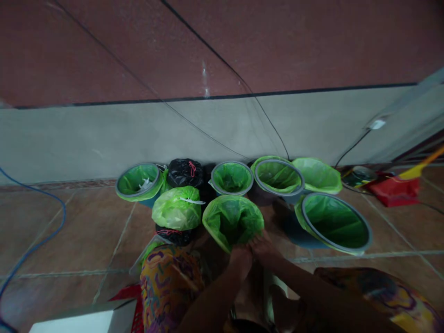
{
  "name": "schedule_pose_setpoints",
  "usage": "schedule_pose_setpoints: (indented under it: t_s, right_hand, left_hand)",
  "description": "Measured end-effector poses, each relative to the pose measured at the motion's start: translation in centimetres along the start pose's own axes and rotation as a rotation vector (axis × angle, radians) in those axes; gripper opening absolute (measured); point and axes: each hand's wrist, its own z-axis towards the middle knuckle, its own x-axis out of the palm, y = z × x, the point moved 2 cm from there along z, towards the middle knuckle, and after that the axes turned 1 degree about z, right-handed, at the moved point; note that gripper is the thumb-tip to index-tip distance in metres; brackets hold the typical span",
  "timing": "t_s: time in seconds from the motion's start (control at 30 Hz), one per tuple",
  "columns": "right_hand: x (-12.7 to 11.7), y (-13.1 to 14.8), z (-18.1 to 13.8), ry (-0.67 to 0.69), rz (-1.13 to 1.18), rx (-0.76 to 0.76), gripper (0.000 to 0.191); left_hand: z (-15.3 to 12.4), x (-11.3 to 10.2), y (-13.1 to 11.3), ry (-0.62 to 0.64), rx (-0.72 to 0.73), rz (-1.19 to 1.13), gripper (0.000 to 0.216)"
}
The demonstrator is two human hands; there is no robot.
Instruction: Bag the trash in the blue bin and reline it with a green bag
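A green bin bag (pixel 215 222) hangs open in front of me, its mouth wide and its inside dark. Both my hands are close together at its near edge. My left hand (pixel 242 258) is closed at the edge, its fingertips hidden from me. Beside it, my right hand (pixel 261 246) has its fingers curled over the same edge, slightly blurred. Any bin under this bag is hidden by the bag and my hands. Just left of it sits a tied green bag (pixel 176 210) with a white tie.
Lined bins stand around: one with white scraps (pixel 137 180), one behind (pixel 231 178), another (pixel 279 175), and a large one (pixel 335 224) at right. A black tied bag (pixel 185 172) rests by the wall. A red dustpan (pixel 395 189) lies far right; a blue hose (pixel 62 217) crosses the left floor.
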Motion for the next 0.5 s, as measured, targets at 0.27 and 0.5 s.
schedule_pose_setpoints:
  t_s: [0.27, 0.5]
  right_hand:
    - [-3.2, -0.7, 1.3, 0.047, 0.076, 0.125, 0.028]
    - [-4.0, 3.5, 1.8, 0.204, 0.253, 0.167, 0.032]
  left_hand:
    - [-2.0, -9.0, 4.0, -0.099, 0.011, 0.051, 0.044]
    - [-2.7, -9.7, 11.1, -0.383, -0.709, -0.514, 0.025]
